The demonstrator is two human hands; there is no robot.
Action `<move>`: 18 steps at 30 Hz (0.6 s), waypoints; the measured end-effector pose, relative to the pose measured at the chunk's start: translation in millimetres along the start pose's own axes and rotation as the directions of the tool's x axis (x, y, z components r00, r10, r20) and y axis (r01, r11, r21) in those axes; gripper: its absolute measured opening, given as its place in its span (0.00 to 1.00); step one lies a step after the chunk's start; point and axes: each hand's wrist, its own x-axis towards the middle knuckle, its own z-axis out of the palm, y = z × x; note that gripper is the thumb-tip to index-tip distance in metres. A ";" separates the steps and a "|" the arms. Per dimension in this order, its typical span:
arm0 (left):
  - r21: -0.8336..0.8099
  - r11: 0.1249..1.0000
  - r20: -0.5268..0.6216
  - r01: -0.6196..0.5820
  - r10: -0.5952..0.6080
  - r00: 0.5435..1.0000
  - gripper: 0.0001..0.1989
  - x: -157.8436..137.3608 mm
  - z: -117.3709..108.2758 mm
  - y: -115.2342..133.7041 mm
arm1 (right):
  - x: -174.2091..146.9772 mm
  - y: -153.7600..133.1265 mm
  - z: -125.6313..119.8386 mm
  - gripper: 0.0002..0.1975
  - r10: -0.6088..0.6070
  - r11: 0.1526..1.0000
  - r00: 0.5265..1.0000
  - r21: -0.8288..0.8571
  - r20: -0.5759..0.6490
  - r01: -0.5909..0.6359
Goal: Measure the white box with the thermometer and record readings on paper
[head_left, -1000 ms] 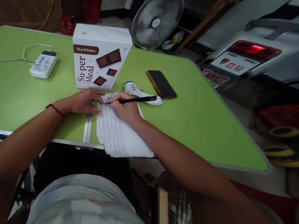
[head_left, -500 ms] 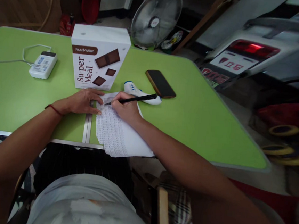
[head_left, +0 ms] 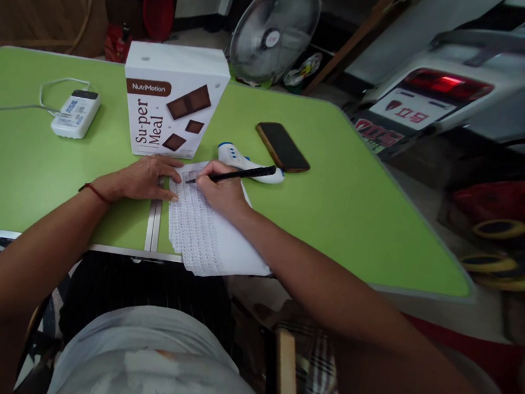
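The right hand [head_left: 224,190] pinches a pen [head_left: 250,172], tip down at the paper [head_left: 239,253], which reaches the tabletop's [head_left: 356,230] near edge. From where I stand, the left hand [head_left: 147,178], thumb and fingers spread, probably steadies the sheet's left side.

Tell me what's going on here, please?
It looks like writing. The person's right hand holds a slim black pen, its tip at white paper sheets partly filled with small marks. The left hand rests at the sheets' left edge. A white rectangular cardboard box stands just beyond.
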 end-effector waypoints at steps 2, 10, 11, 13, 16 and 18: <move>-0.004 1.000 0.004 0.004 -0.004 1.000 0.15 -0.2 -0.5 0.8 | -0.1 0.1 -0.4 0.11 0.009 1.000 1.000 0.002 -0.003 -0.009; -0.017 1.000 0.000 0.021 -0.021 1.000 0.15 0.5 -0.2 2.5 | 0.3 0.8 0.8 0.11 0.032 0.999 0.998 0.015 -0.058 -0.032; -0.015 1.000 0.000 0.019 -0.019 1.000 0.15 0.5 -0.1 2.3 | 0.3 0.8 0.9 0.12 0.030 0.999 0.998 0.014 -0.054 -0.030; -0.006 1.000 -0.002 0.013 -0.013 1.000 0.15 0.2 -0.1 2.0 | 0.2 0.8 1.0 0.12 0.029 0.999 0.999 0.015 -0.040 -0.029; 0.006 1.000 -0.005 0.012 -0.012 1.000 0.15 -0.5 -0.2 1.8 | 0.3 0.8 1.0 0.12 0.043 0.999 0.998 0.022 -0.040 -0.042; 0.008 1.000 -0.004 0.014 -0.014 1.000 0.14 -0.7 -0.4 1.9 | 0.4 0.4 1.1 0.13 0.052 0.998 0.997 0.021 -0.058 -0.051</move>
